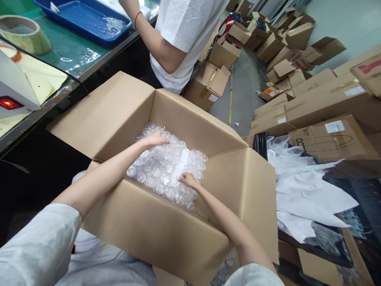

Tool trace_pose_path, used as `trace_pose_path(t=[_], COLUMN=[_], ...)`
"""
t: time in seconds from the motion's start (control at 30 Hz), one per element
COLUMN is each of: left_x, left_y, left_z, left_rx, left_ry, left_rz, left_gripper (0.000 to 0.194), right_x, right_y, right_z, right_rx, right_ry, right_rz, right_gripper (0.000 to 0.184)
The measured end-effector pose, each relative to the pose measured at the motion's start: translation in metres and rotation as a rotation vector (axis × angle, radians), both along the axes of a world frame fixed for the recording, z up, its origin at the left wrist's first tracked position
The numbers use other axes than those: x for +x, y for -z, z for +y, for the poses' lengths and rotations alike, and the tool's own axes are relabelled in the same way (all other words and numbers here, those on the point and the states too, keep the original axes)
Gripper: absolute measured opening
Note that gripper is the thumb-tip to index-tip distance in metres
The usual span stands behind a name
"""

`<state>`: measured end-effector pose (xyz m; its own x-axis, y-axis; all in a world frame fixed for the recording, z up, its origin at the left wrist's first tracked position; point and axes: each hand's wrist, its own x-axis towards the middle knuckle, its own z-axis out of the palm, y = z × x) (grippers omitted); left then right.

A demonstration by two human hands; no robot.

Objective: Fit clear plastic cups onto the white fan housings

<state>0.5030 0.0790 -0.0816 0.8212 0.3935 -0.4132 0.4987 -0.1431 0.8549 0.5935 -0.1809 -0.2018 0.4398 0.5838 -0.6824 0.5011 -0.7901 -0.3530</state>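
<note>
A large open cardboard box [184,230] stands in front of me with its flaps folded outward. Inside lies a clear sheet of bubble wrap [160,174] with big round bubbles, filling the left and middle of the box. A whitish strip [183,161] shows across it; whether it is something under the plastic, I cannot tell. My left hand [157,139] grips the far left part of the wrap, its fingers curled down. Nearer to me, my right hand [187,179] pinches the wrap beside the whitish strip. Anything beneath the wrap is hidden.
Left is a green-topped workbench [74,59] with a blue tray [86,20], a tape roll [25,33] and a machine with a lit red switch [10,103]. A co-worker [184,35] stands beyond the box. Cartons [324,103] and white sheets [312,194] are on the right.
</note>
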Motion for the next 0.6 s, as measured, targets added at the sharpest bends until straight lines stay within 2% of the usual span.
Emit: trace_pose_path(t=[0.23,0.33,0.4,0.47,0.53,0.6], left_x=[-0.006,-0.009,-0.011,-0.011,-0.009,-0.006], left_y=[0.002,0.000,0.001,0.003,0.005,0.006], left_z=[-0.021,-0.033,-0.039,-0.039,-0.035,-0.027], left_rx=[-0.038,-0.023,-0.001,0.043,0.112,0.188], left_ry=[0.332,0.399,0.396,0.332,0.224,0.127], left_rz=[0.038,0.017,-0.006,-0.039,-0.067,-0.079], left_gripper=[0.050,0.047,0.040,0.031,0.017,0.006], right_x=[0.011,0.006,0.004,0.004,0.004,-0.002], right_y=[-0.044,-0.061,-0.066,-0.066,-0.063,-0.056], right_z=[0.024,0.047,0.063,0.072,0.070,0.056], right_rx=[0.422,0.612,0.705,0.741,0.705,0.599], right_ry=[0.099,0.177,0.251,0.308,0.327,0.311], right_rz=[-0.041,-0.011,0.015,0.053,0.101,0.141], right_gripper=[0.025,0.030,0.037,0.044,0.045,0.042])
